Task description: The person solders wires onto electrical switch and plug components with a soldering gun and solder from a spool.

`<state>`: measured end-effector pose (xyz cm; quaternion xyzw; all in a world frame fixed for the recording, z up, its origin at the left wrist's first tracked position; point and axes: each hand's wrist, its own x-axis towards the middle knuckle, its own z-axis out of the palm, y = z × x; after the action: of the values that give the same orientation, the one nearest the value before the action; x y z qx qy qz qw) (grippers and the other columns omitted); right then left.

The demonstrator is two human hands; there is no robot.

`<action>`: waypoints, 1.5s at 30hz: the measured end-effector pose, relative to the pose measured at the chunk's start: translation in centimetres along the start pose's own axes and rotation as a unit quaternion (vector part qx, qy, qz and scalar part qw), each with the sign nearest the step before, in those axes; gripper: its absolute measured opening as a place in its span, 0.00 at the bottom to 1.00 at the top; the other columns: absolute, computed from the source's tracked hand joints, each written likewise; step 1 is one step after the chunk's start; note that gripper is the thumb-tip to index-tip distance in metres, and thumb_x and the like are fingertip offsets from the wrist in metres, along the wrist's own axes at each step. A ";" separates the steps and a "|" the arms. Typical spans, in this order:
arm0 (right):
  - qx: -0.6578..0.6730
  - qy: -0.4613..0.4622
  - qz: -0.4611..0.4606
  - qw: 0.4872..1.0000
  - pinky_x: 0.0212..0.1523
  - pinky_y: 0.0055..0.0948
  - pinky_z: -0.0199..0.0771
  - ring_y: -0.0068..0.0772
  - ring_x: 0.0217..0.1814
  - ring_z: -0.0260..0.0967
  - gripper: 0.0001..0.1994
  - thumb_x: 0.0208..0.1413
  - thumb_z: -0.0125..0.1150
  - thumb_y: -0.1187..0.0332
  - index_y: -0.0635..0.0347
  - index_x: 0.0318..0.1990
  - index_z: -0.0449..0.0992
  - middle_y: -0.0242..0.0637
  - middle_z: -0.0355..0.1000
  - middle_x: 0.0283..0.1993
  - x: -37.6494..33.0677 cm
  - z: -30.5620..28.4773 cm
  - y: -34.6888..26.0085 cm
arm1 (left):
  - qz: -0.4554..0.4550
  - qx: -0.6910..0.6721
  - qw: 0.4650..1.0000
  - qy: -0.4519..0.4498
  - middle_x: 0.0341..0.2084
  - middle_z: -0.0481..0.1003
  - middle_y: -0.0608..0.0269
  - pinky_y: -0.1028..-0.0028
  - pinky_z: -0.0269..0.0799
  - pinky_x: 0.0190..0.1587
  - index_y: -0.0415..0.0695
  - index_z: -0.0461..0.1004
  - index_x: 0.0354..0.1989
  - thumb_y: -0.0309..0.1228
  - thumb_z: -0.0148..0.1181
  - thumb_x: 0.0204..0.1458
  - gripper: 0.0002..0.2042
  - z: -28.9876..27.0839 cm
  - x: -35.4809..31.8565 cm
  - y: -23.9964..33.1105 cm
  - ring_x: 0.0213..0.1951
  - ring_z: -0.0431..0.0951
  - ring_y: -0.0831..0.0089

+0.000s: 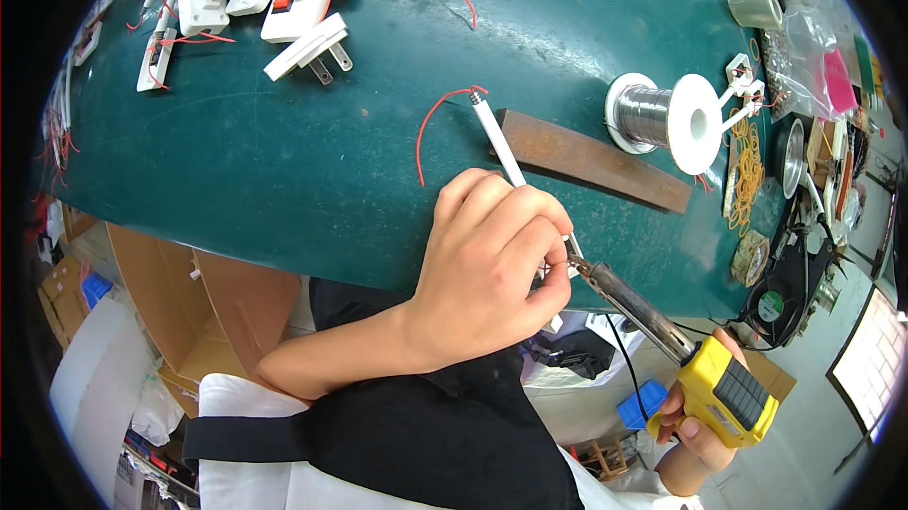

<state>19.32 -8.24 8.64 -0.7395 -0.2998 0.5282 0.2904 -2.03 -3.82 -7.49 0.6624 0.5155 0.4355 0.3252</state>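
Observation:
My left hand [492,269] is closed with a pinch around a slim white plastic rod [496,138] near the table's front edge. A small spring and a thin red wire [422,132] stick out of the rod's far end. My right hand [705,449] grips a yellow soldering gun [716,387] by its handle. The gun's long metal barrel points up and left, and its tip reaches the left fingertips at the rod's near end. Fingers hide what the tip touches there. Beneath the rod's middle lies a brown rectangular bar [596,160].
A spool of solder wire [695,122] stands right of the bar. White plug housings [307,47] with red wires crowd the far left. Rubber bands [747,170], a tape roll [755,7] and a black fan [780,293] line the right side. An open cardboard box [213,307] sits below left.

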 end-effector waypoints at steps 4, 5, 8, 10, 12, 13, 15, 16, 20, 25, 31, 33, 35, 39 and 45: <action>0.043 0.035 -0.065 0.996 0.18 0.26 0.75 0.34 0.20 0.72 0.45 0.33 0.74 0.67 0.73 0.61 0.57 0.48 0.72 0.24 -0.4 0.5 0.2 | -0.003 -0.005 1.000 -0.003 0.31 0.73 0.72 0.68 0.58 0.45 0.48 0.68 0.20 0.21 0.63 0.30 0.10 0.0 0.0 0.1 0.32 0.67 0.69; 0.041 0.015 -0.072 0.996 0.19 0.27 0.76 0.35 0.21 0.72 0.45 0.33 0.74 0.67 0.73 0.61 0.57 0.48 0.72 0.25 -0.4 0.0 0.3 | -0.003 -0.001 1.000 -0.003 0.31 0.73 0.72 0.68 0.58 0.45 0.48 0.68 0.20 0.21 0.63 0.30 0.10 -0.1 0.0 0.1 0.32 0.67 0.69; 0.022 -0.026 -0.058 0.998 0.19 0.27 0.77 0.36 0.22 0.73 0.44 0.34 0.74 0.66 0.73 0.60 0.57 0.51 0.72 0.26 -0.5 -0.8 0.3 | -0.004 0.000 1.000 -0.003 0.31 0.73 0.72 0.68 0.58 0.45 0.48 0.68 0.20 0.21 0.63 0.30 0.10 -0.2 -0.1 0.0 0.32 0.67 0.69; 0.020 -0.013 -0.048 0.999 0.18 0.27 0.76 0.36 0.21 0.72 0.44 0.33 0.74 0.66 0.73 0.60 0.57 0.51 0.72 0.26 -0.5 -0.5 0.5 | -0.005 -0.003 1.000 -0.004 0.31 0.73 0.72 0.68 0.57 0.45 0.48 0.68 0.20 0.21 0.63 0.30 0.10 -0.1 -0.1 0.0 0.32 0.67 0.69; 0.027 0.002 -0.048 0.998 0.16 0.26 0.74 0.36 0.20 0.72 0.44 0.33 0.73 0.65 0.74 0.59 0.58 0.51 0.71 0.25 -0.4 -0.2 0.6 | -0.003 -0.004 1.000 0.000 0.31 0.73 0.72 0.68 0.57 0.46 0.48 0.68 0.20 0.21 0.63 0.30 0.10 0.0 -0.1 0.0 0.32 0.67 0.69; 0.031 0.001 -0.060 0.998 0.15 0.26 0.74 0.36 0.19 0.72 0.44 0.33 0.72 0.66 0.74 0.60 0.56 0.51 0.71 0.25 -0.4 -0.3 0.7 | -0.003 -0.004 1.000 0.000 0.31 0.73 0.72 0.68 0.57 0.46 0.48 0.68 0.20 0.21 0.63 0.30 0.10 0.0 -0.1 0.0 0.32 0.67 0.69; 0.034 0.007 -0.076 0.997 0.15 0.26 0.73 0.37 0.19 0.71 0.45 0.33 0.71 0.67 0.75 0.61 0.54 0.52 0.71 0.25 -0.6 -0.6 0.8 | -0.003 -0.004 1.000 -0.009 0.31 0.73 0.72 0.68 0.57 0.46 0.48 0.69 0.20 0.22 0.63 0.31 0.09 0.1 0.1 0.1 0.33 0.67 0.69; 0.062 0.015 -0.095 0.993 0.14 0.26 0.72 0.37 0.17 0.70 0.45 0.34 0.69 0.68 0.75 0.62 0.51 0.52 0.71 0.25 -0.7 -1.0 0.9 | 0.002 -0.007 1.000 -0.009 0.31 0.73 0.72 0.68 0.57 0.46 0.48 0.69 0.20 0.22 0.63 0.31 0.09 0.1 0.2 0.1 0.33 0.67 0.69; 0.101 -0.004 -0.184 0.978 0.11 0.22 0.69 0.31 0.27 0.67 0.44 0.42 0.56 0.67 0.74 0.65 0.38 0.49 0.67 0.33 -0.1 -4.2 2.3 | -0.001 -0.003 0.999 -0.035 0.31 0.73 0.70 0.66 0.58 0.46 0.48 0.70 0.21 0.23 0.63 0.32 0.09 -0.5 0.8 0.4 0.34 0.68 0.67; -0.148 0.285 -0.286 0.903 0.24 0.21 0.69 0.32 0.35 0.68 0.32 0.48 0.55 0.79 0.62 0.64 0.55 0.46 0.68 0.43 3.4 -6.9 9.3 | -0.007 0.033 0.999 -0.039 0.31 0.73 0.71 0.65 0.58 0.46 0.48 0.69 0.20 0.25 0.62 0.33 0.07 -0.6 0.5 0.8 0.34 0.69 0.67; -0.530 0.317 -0.302 0.726 0.42 0.42 0.70 0.54 0.45 0.66 0.46 0.31 0.58 0.84 0.51 0.66 0.56 0.45 0.67 0.46 6.9 -8.4 13.1 | 0.014 0.007 0.999 -0.039 0.31 0.73 0.70 0.65 0.58 0.47 0.48 0.69 0.19 0.27 0.62 0.35 0.06 -0.8 0.5 0.8 0.36 0.69 0.68; -0.468 0.321 -0.352 0.744 0.47 0.38 0.68 0.53 0.47 0.66 0.45 0.32 0.56 0.87 0.54 0.66 0.57 0.46 0.67 0.47 6.9 -8.4 12.6 | 0.008 0.000 0.999 -0.039 0.31 0.73 0.70 0.65 0.57 0.48 0.47 0.70 0.20 0.27 0.62 0.36 0.06 -0.5 0.1 1.2 0.37 0.69 0.68; -0.445 0.307 -0.361 0.760 0.51 0.34 0.66 0.48 0.50 0.67 0.40 0.37 0.54 0.86 0.58 0.65 0.58 0.46 0.66 0.53 6.6 -8.5 11.5 | 0.009 0.002 0.999 -0.038 0.32 0.73 0.71 0.66 0.57 0.49 0.47 0.70 0.20 0.27 0.61 0.36 0.05 -0.7 0.1 1.4 0.37 0.69 0.68; -0.082 0.301 -0.343 0.886 0.38 0.21 0.68 0.29 0.42 0.66 0.26 0.52 0.53 0.80 0.65 0.61 0.61 0.42 0.66 0.53 5.8 -8.3 11.1 | 0.006 0.020 0.999 -0.042 0.32 0.73 0.72 0.68 0.57 0.49 0.47 0.70 0.19 0.27 0.61 0.37 0.05 -0.8 0.0 1.4 0.36 0.69 0.69; 0.604 -0.091 -0.327 0.721 0.23 0.17 0.64 0.25 0.42 0.53 0.19 0.49 0.52 0.76 0.64 0.49 0.57 0.37 0.56 0.40 9.9 -5.2 10.5 | 0.012 0.038 0.997 -0.059 0.32 0.74 0.72 0.68 0.57 0.48 0.46 0.71 0.20 0.27 0.62 0.37 0.05 -0.8 0.3 1.4 0.36 0.69 0.70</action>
<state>28.34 -8.28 -3.78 -0.2113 -0.1656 0.5342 0.8016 -2.18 -3.88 -5.90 0.7049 0.5038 0.3797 0.3242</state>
